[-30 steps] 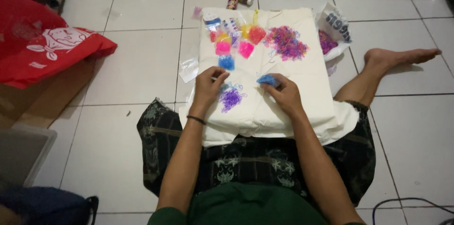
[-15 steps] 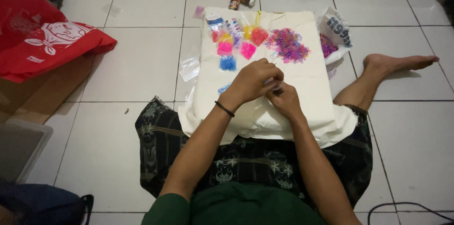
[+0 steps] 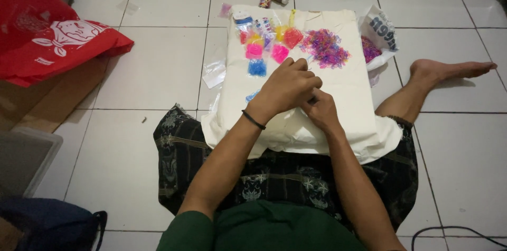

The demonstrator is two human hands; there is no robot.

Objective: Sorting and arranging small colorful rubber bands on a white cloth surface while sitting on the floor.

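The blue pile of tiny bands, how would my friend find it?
Look at the white cloth spread on the person's lap and the tiled floor. Just beyond the left hand sit small colourful piles. The blue pile lies below the pink piles, the only solid blue square.

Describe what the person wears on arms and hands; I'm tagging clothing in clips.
Both hands are bare, no gloves. The left hand has a thin black band at its wrist. The right hand shows none. Both forearms are uncovered; dark green sleeves begin higher up.

The far end of the white cloth [image 3: 348,92] is crowded by small coloured packets [image 3: 264,50] and a loose bead pile [image 3: 325,48]; bare cloth is left nearer.
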